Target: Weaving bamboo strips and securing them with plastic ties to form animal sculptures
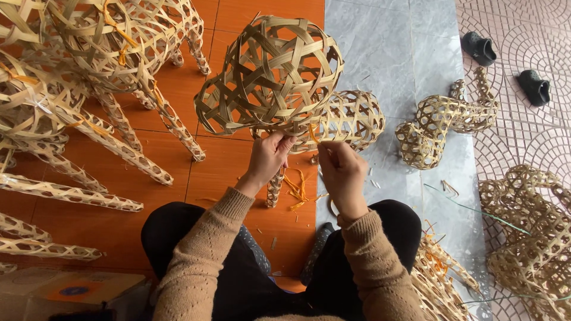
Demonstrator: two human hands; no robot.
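I hold up a woven bamboo ball-shaped piece [270,74] in front of me. My left hand [269,156] grips it from below at its lower edge. My right hand [340,169] is beside it, fingers pinched on a thin orange strip [312,134] that runs up to the weave. Behind the ball, a second, paler woven bamboo body [351,119] rests on the floor with a woven leg [275,187] reaching down between my hands. Orange strip scraps [296,189] lie on the floor under my hands.
Several woven bamboo animal figures with long legs [89,89] crowd the orange tiles at left. Another woven piece [443,122] lies on the grey slab at right, more woven work [532,238] at far right. Two black shoes [505,65] sit top right. A cardboard box [71,288] is bottom left.
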